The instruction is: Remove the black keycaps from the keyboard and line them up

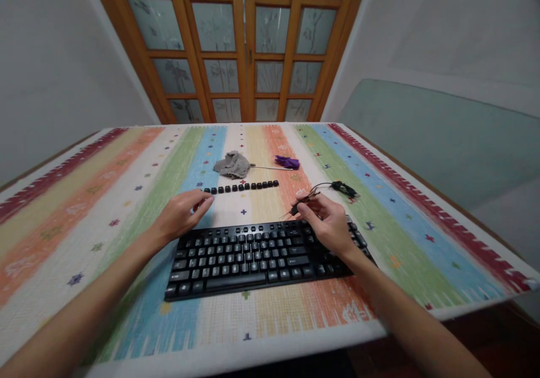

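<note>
A black keyboard (242, 254) lies on the striped cloth, its right part covered by my right hand. That hand, my right hand (327, 220), is closed on a small black tool with thin wire prongs, which looks like a wire keycap puller (296, 208), just above the keyboard's back edge. A row of several loose black keycaps (241, 187) lies behind the keyboard. At the row's left end is my left hand (185, 212), thumb and forefinger brought together; anything between them is hidden or too small to make out.
Behind the keycaps rest a crumpled grey cloth (233, 165), a thin rod (272, 168) and a purple bundle (287, 162). The keyboard's bundled cable (343, 188) lies right of my right hand. A patterned tablecloth (139, 209) covers the table; a pale green chair back (439, 125) stands at right.
</note>
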The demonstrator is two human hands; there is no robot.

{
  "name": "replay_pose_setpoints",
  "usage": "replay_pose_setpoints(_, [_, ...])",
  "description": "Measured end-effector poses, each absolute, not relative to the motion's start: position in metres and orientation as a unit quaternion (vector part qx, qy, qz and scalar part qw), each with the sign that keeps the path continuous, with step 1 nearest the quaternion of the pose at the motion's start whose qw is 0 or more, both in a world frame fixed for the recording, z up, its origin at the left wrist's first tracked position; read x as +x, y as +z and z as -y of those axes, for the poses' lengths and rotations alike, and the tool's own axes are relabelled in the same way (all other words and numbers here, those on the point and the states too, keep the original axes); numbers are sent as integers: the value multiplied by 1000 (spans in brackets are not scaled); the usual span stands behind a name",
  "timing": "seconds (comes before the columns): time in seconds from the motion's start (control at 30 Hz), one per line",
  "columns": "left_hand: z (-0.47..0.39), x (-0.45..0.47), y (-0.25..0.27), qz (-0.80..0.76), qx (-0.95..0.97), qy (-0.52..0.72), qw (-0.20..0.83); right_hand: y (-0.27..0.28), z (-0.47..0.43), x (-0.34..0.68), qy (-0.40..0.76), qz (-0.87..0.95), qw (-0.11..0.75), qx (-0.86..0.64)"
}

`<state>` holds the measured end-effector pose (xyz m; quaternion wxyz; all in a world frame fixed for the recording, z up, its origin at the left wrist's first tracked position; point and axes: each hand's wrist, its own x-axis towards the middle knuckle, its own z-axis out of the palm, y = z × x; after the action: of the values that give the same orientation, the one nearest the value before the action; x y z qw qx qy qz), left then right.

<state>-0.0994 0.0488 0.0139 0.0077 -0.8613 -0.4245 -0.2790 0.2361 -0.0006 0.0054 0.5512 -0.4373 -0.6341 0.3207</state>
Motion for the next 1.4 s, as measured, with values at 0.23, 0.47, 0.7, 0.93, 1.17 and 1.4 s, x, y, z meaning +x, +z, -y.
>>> replay_pose_setpoints(0.23, [-30,-138,3,444,-841,-305,-51,2,3,206,340,657,523,-423])
replay_pose_setpoints(0.47, [-18,-149,-10,423,-858,-285,-50,23,13,143,359,729,444,-378])
replay_pose_setpoints(0.7, [-15,-160,-3,404,-869,-287,-18,33,4,75,348,766,409,-352])
replay_pose_setpoints(0.93, [-20,-170,-7,400,-867,-295,25,38,0,49,293,814,374,-333])
replay_pose_setpoints(1.17, [-17,-165,-6,351,-884,-308,10,38,-3,56,326,803,369,-336])
replay_pose_setpoints(1.4, [-17,-169,-8,344,-877,-334,10,28,-3,51,338,798,378,-326])
